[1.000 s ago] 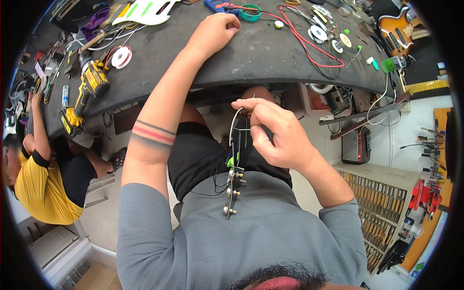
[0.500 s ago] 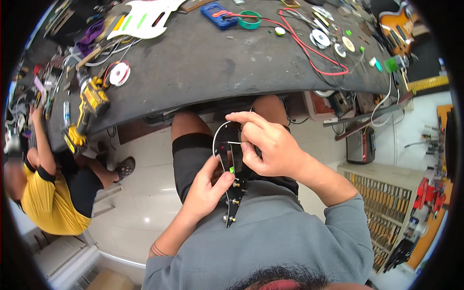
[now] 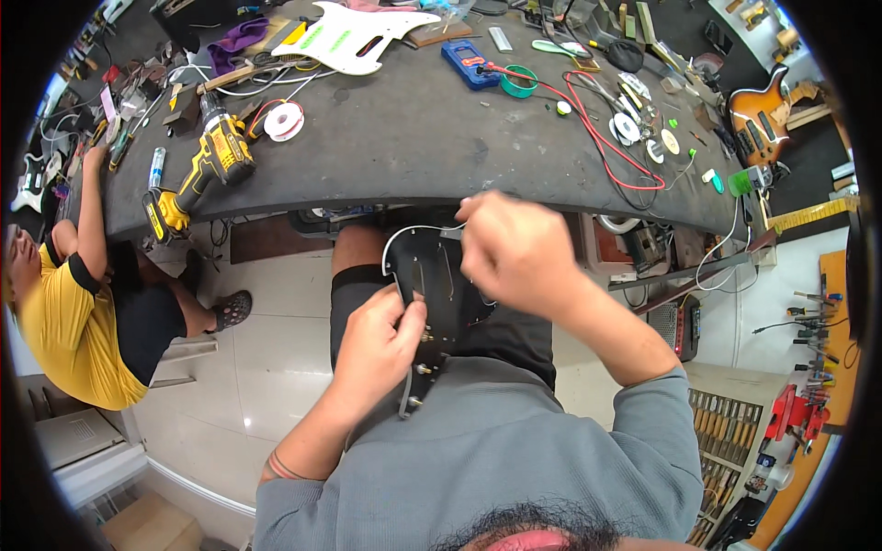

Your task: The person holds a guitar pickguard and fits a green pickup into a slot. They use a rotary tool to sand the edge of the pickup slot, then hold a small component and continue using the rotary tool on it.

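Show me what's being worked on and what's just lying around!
Being worked on:
black plate, held by the left hand, with the right hand at its far end

Just lying around:
drill
blue meter
white plate

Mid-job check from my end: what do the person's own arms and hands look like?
The left hand and right hand wear no gloves; the right one is blurred. The sleeves are short, grey and finely textured. The left forearm carries a marking of dark and reddish bands.
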Demonstrator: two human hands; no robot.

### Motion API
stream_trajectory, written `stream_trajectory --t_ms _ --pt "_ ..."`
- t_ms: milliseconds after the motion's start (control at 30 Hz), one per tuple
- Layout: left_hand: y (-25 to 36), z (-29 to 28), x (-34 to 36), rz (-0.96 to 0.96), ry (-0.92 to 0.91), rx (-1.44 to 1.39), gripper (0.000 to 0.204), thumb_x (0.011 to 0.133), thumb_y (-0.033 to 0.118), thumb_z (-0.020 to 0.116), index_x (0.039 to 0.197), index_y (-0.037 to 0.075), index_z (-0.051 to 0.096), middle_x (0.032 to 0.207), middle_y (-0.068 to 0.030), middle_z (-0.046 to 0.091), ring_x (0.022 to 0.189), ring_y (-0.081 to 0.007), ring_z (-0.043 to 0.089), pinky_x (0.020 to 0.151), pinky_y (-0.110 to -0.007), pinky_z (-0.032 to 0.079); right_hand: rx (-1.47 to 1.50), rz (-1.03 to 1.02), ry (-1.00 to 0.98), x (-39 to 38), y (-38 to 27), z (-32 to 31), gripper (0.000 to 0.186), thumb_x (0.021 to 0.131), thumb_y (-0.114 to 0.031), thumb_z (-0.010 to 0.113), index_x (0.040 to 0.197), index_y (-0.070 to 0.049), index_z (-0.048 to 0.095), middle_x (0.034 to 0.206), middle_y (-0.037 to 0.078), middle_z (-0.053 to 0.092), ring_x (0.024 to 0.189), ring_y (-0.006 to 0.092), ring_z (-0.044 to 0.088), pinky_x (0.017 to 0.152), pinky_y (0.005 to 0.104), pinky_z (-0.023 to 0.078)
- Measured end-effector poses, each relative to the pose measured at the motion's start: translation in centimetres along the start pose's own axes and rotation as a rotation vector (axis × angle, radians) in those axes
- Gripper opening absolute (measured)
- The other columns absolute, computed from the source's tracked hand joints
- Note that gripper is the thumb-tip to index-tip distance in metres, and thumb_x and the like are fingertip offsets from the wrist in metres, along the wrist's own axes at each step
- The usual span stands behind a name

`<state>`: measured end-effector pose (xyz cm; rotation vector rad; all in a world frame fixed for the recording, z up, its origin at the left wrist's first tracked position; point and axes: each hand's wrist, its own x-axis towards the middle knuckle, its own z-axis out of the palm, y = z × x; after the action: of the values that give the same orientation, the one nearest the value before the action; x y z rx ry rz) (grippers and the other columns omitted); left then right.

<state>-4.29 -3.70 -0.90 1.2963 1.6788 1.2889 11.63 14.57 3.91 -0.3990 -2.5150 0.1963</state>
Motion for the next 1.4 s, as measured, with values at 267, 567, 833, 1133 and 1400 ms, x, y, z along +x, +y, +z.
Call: stream_trajectory --t_ms 267,567,833,1133,1400 --pt "3.4 -9.6 8.6 -0.093 -0.305 -0.089 0.028 0.108 0.027 0.068 0.096 0.001 0.07 0.085 0.0071 0.062 0.08 -0.004 0.052 0.072 -0.027 0.045 -0.196 0.529 0.117 3.0 17.2 1.8 0.019 0.102 -0.025 0.068 0.101 -0.006 0.071 0.102 0.014 0.073 0.101 0.0362 0.072 0.086 0.0496 0.057" --pt "1.7 -13.4 30.3 -0.164 -0.704 0.114 0.024 0.104 0.025 0.075 0.112 0.002 0.079 0.106 -0.0022 0.077 0.101 -0.0113 0.068 0.095 -0.031 0.053 -0.161 0.438 0.282 1.0 17.7 4.2 0.02 0.092 -0.009 0.075 0.109 -0.003 0.067 0.108 0.017 0.07 0.11 0.0385 0.066 0.097 0.0495 0.053" --pt "2.9 -7.3 36.1 -0.128 -0.946 0.513 0.027 0.102 0.029 0.078 0.114 0.006 0.081 0.103 -0.0007 0.079 0.098 -0.0141 0.07 0.095 -0.036 0.053 -0.109 0.453 0.367 -1.8 16.0 2.1 0.015 0.093 -0.004 0.07 0.108 -0.001 0.068 0.105 0.017 0.07 0.107 0.0386 0.067 0.093 0.0484 0.054" --pt "2.5 -7.1 34.6 0.007 -0.725 0.714 0.042 0.098 0.035 0.083 0.132 0.011 0.081 0.116 -0.0048 0.083 0.109 -0.0193 0.075 0.1 -0.038 0.054 -0.043 0.553 0.382 -1.6 15.4 2.0 0.009 0.098 -0.005 0.066 0.105 -0.001 0.07 0.102 0.014 0.071 0.1 0.0355 0.069 0.087 0.0464 0.054" --pt "11.9 -10.1 21.8 0.806 -0.108 0.778 0.03 0.098 0.022 0.076 0.124 0.007 0.078 0.114 -0.0145 0.079 0.105 -0.0363 0.074 0.092 -0.048 0.058 0.116 0.582 0.474 -1.1 15.3 2.1 0.01 0.097 0.002 0.063 0.105 0.0 0.07 0.099 0.015 0.071 0.086 0.0311 0.071 0.078 0.0417 0.056"
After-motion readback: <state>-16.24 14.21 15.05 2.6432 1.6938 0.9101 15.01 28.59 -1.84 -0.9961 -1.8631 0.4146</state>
